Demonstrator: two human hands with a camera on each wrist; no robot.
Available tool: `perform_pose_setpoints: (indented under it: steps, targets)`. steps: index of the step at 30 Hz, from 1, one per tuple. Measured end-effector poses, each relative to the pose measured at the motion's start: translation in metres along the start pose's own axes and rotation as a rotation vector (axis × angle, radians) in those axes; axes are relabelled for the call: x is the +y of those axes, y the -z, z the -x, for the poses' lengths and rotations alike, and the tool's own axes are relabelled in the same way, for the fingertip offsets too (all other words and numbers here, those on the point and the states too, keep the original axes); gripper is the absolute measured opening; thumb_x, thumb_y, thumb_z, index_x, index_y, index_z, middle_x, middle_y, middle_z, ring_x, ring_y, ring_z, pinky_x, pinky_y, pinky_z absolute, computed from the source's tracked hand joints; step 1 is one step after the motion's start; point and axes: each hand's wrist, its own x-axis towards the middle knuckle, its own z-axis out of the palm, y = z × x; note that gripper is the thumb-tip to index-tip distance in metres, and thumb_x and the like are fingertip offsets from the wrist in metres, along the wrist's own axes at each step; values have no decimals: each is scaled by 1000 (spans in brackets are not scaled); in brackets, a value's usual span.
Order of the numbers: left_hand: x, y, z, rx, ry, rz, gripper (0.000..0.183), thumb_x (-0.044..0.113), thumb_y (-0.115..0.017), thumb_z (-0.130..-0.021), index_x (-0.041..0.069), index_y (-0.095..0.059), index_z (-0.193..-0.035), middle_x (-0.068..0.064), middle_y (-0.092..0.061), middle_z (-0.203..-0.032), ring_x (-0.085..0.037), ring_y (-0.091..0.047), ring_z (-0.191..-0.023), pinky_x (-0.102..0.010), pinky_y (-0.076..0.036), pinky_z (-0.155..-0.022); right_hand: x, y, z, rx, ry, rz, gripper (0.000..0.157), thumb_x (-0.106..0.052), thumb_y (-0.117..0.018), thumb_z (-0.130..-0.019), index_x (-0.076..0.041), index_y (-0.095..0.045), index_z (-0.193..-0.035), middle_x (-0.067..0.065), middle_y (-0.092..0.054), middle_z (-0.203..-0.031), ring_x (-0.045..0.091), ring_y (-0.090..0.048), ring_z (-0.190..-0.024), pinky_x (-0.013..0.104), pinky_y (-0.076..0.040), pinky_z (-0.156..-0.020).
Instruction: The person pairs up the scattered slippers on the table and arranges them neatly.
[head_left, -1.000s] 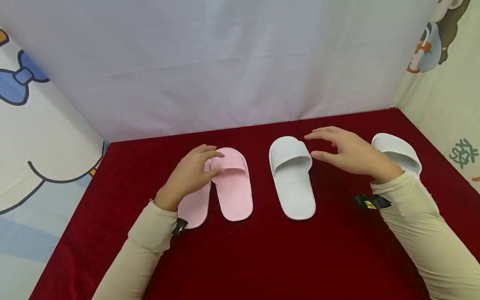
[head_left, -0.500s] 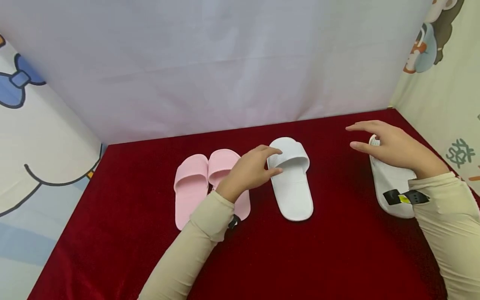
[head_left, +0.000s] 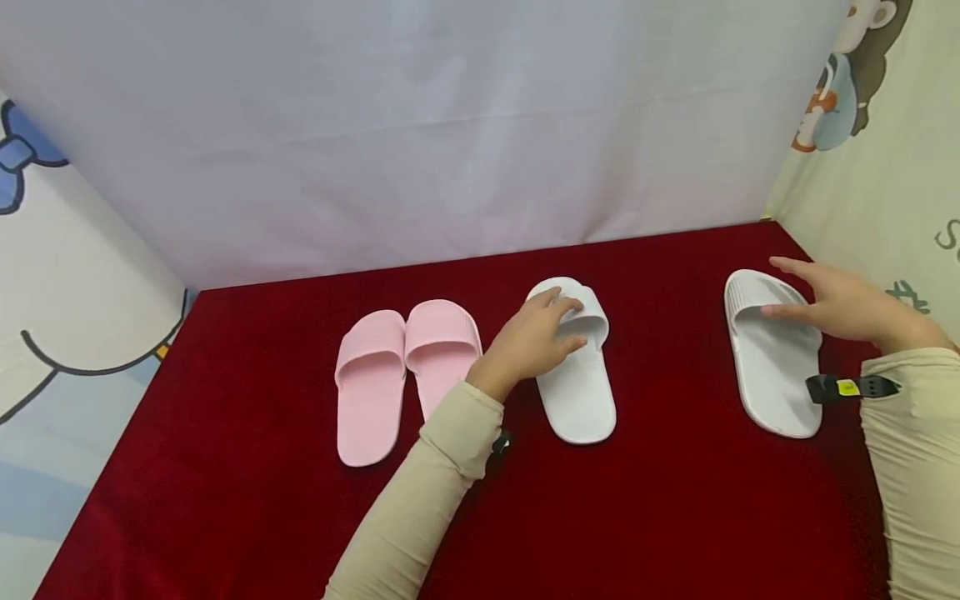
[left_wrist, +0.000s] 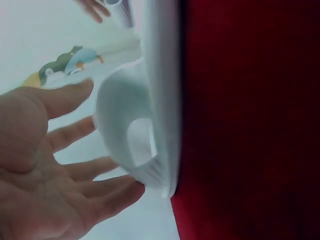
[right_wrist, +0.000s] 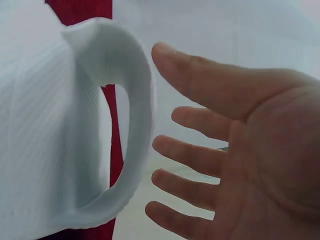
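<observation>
Two white slide slippers lie apart on a red cloth, toes pointing to the back wall. My left hand (head_left: 534, 335) hovers at the strap of the middle white slipper (head_left: 579, 398), fingers spread and relaxed. In the left wrist view the fingertips reach the side of that slipper's strap (left_wrist: 122, 97), thumb and fingers not curled round it. To the right, my right hand (head_left: 843, 304) is beside the strap of the other white slipper (head_left: 776, 375). The right wrist view has its fingers apart, close to the strap (right_wrist: 142, 115), holding nothing.
A pair of pink slippers (head_left: 370, 408) lies side by side at the left, the inner one partly hidden behind my left sleeve. White fabric (head_left: 450, 150) stands along the back of the red cloth (head_left: 225, 467), with printed panels at both sides.
My left hand has moved right, from the pink slippers to the middle white slipper. My right hand has moved right, from beside the middle white slipper to the far-right one. The slippers stay put.
</observation>
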Motion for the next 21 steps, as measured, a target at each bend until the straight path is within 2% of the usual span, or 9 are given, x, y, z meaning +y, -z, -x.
perform_pose_setpoints:
  steps: [2,6,9,10,12,16,17,19,21]
  targets:
    - [-1,-3,0,-1,8,-8,46,35,-65,-96,22,-54,-139,-10,-42,-155,-23,-38,-146,-38,-40,-115,4,-3,0,-16,4,-22,86,-24,-71,-92,9,-21,-153,41,-30,-148,57,-30,-135,68,-29,-105]
    - [-5,-6,-1,-2,7,6,41,31,-63,-98,24,-52,-137,-11,-47,-147,-25,-42,-142,-41,-42,-112,10,-7,-2,-28,17,-20,80,-24,-72,-92,6,-28,-152,35,-39,-144,49,-41,-127,41,-43,-96]
    - [-8,-5,-1,-6,-4,27,38,25,-61,-99,24,-52,-135,-13,-48,-145,-28,-41,-142,-44,-40,-113,11,-8,-2,-39,17,-2,80,-25,-71,-92,5,-28,-152,36,-40,-144,48,-44,-123,38,-45,-91]
    - [-9,-6,0,-9,-8,27,37,24,-61,-99,24,-52,-135,-14,-47,-146,-30,-40,-143,-45,-40,-113,11,-9,-2,-47,16,-6,80,-25,-70,-93,6,-26,-153,37,-38,-145,49,-44,-123,43,-45,-93]
    - [-11,-6,0,-14,-19,27,36,22,-61,-99,25,-52,-134,-16,-45,-147,-32,-38,-144,-48,-40,-113,12,-10,-2,-58,8,-9,80,-25,-68,-94,6,-24,-153,37,-37,-144,48,-44,-121,42,-47,-91]
    - [-16,-7,0,-15,-68,2,36,18,-60,-99,26,-52,-133,-17,-48,-141,-32,-46,-136,-47,-44,-109,15,-11,-1,-57,26,-3,72,-19,-67,-95,8,-30,-150,37,-40,-141,47,-46,-118,20,-44,-79]
    - [-17,-7,0,-11,-80,-2,36,17,-60,-99,26,-52,-132,-17,-50,-138,-31,-49,-132,-45,-45,-107,16,-11,-1,-53,29,8,70,-18,-68,-94,8,-32,-148,36,-42,-140,47,-46,-117,18,-42,-76]
    - [-17,-7,1,-3,-101,-13,36,14,-60,-99,26,-52,-132,-17,-52,-134,-29,-52,-126,-41,-46,-104,16,-11,1,-54,39,3,68,-16,-68,-94,9,-34,-146,38,-41,-140,49,-45,-119,27,-47,-85]
    - [-17,-5,1,-2,-101,-26,37,11,-59,-98,27,-53,-132,-17,-52,-135,-27,-54,-123,-38,-48,-101,16,-11,2,-58,28,1,69,-17,-70,-93,8,-34,-146,37,-40,-141,50,-44,-120,45,-49,-91]
